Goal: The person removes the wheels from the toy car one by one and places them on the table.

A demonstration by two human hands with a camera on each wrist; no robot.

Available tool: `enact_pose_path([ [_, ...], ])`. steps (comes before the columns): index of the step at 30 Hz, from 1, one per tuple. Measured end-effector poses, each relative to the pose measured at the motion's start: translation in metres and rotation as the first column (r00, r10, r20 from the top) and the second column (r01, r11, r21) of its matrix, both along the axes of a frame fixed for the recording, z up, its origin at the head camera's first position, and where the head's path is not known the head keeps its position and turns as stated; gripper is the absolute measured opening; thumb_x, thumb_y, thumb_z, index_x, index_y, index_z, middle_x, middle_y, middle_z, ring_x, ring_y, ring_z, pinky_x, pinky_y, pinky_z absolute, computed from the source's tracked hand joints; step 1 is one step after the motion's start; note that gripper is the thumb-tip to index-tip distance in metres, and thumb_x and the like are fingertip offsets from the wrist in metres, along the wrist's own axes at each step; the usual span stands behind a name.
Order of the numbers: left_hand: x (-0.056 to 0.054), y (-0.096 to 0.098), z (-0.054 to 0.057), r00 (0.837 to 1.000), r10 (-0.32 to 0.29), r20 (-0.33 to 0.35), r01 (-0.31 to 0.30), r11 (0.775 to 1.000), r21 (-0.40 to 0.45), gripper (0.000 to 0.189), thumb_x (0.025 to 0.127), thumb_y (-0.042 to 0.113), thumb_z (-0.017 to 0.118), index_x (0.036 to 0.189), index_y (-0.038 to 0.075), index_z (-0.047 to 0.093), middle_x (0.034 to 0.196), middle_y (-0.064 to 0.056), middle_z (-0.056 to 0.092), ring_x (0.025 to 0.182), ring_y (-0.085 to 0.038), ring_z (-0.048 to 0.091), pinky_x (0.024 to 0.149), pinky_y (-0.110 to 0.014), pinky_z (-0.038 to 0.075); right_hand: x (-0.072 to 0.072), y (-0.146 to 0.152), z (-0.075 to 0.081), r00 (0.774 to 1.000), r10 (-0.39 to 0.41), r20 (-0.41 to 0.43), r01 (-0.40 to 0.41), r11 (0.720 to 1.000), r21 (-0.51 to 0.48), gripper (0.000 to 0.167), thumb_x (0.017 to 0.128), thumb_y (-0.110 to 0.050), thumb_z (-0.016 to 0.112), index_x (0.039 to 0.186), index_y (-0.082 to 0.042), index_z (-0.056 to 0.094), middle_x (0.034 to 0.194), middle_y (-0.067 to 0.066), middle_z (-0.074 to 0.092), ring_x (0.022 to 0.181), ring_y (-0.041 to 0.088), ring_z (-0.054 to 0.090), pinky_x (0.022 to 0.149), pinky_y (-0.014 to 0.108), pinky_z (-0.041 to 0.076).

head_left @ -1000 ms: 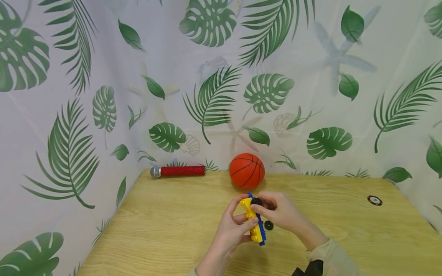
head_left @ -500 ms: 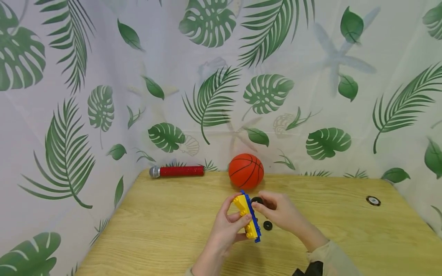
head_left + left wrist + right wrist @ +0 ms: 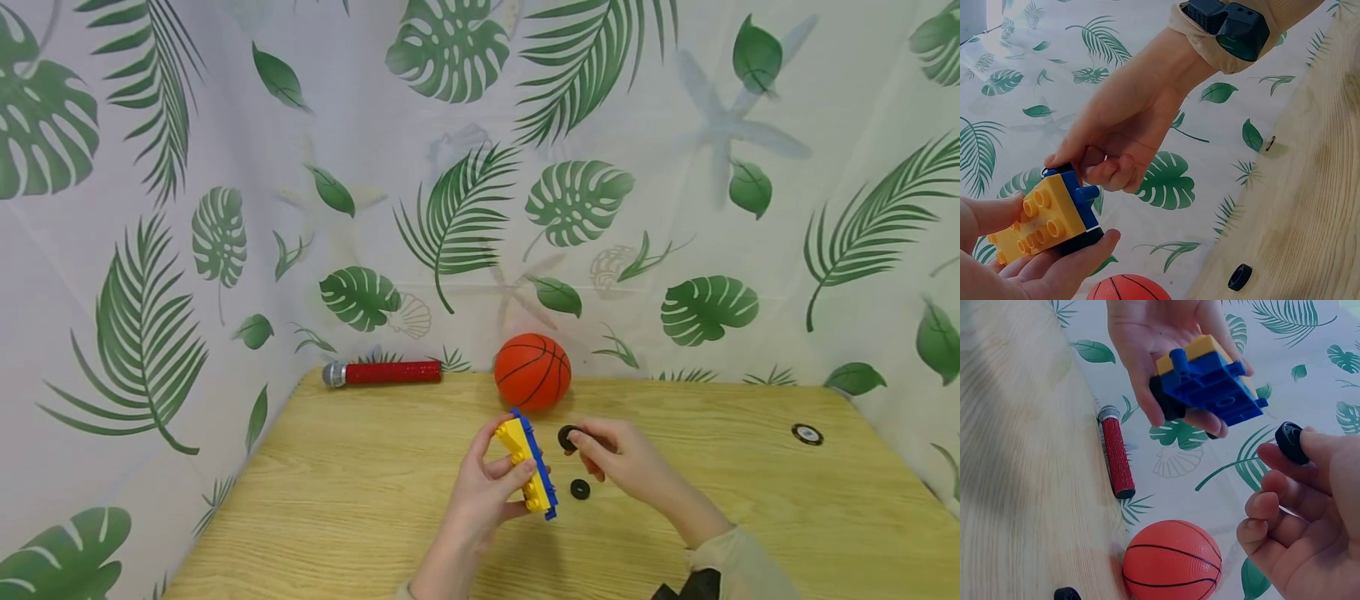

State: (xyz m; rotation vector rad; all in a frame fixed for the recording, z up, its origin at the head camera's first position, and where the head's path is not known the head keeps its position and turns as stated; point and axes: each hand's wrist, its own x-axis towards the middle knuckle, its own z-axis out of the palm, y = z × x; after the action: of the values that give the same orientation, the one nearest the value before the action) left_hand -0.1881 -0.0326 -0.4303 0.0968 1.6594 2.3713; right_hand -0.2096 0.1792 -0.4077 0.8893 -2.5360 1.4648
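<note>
A toy car body [image 3: 517,440] of yellow studded brick on a blue chassis is gripped by my left hand [image 3: 486,492], thumb on one side and fingers behind. Its blue underside [image 3: 1219,394] faces the right wrist camera, with a black wheel [image 3: 1166,400] along one side. My right hand [image 3: 630,462] pinches a black toy wheel [image 3: 1291,442] between thumb and index finger, a short gap from the chassis. Another black wheel [image 3: 580,489] lies loose on the table below the hands.
An orange basketball [image 3: 532,372] sits at the back of the wooden table [image 3: 360,500], just beyond the hands. A red microphone [image 3: 390,372] lies along the back edge at left. A small round dark-rimmed disc [image 3: 807,434] lies at right. Leaf-printed cloth [image 3: 465,333] stands behind.
The right hand has drawn the wheel away from the car body's side. My left hand has shifted the body slightly to the left, opening a gap between them.
</note>
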Motion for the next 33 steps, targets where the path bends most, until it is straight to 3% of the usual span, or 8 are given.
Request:
enact_pose_path([
  [17, -0.001, -0.006, 0.006, 1.000, -0.006, 0.020, 0.006, 1.000, 0.007, 0.067, 0.094, 0.010, 0.066, 0.151, 0.025, 0.034, 0.127, -0.016, 0.068, 0.113, -0.034, 0.067, 0.085, -0.058, 0.055, 0.001, 0.029, -0.011, 0.992, -0.090, 0.092, 0.084, 0.994, 0.065, 0.021, 0.101, -0.018, 0.056, 0.083, -0.008, 0.061, 0.061, -0.003, 0.050, 0.049, 0.017, 0.048, 0.048, 0.025, 0.040],
  [24, -0.001, -0.004, 0.006, 1.000, 0.000, 0.019, 0.000, 1.000, -0.003, 0.065, 0.095, 0.008, 0.065, 0.150, 0.026, 0.036, 0.124, -0.015, 0.069, 0.114, -0.035, 0.066, 0.085, -0.057, 0.056, 0.000, 0.043, -0.021, 0.977, -0.163, 0.138, 0.145, 0.981, 0.131, 0.024, 0.099, -0.026, 0.061, 0.084, -0.008, 0.061, 0.060, -0.003, 0.049, 0.050, 0.007, 0.046, 0.049, 0.025, 0.041],
  [33, -0.001, -0.003, 0.010, 0.999, -0.004, 0.035, 0.004, 1.000, 0.002, 0.064, 0.095, 0.008, 0.065, 0.149, 0.028, 0.037, 0.124, -0.017, 0.068, 0.112, -0.034, 0.067, 0.086, -0.056, 0.056, -0.002, 0.058, -0.029, 0.959, -0.234, 0.161, 0.208, 0.964, 0.163, 0.023, 0.096, -0.027, 0.066, 0.085, -0.007, 0.063, 0.057, -0.003, 0.047, 0.049, 0.007, 0.045, 0.051, 0.025, 0.041],
])
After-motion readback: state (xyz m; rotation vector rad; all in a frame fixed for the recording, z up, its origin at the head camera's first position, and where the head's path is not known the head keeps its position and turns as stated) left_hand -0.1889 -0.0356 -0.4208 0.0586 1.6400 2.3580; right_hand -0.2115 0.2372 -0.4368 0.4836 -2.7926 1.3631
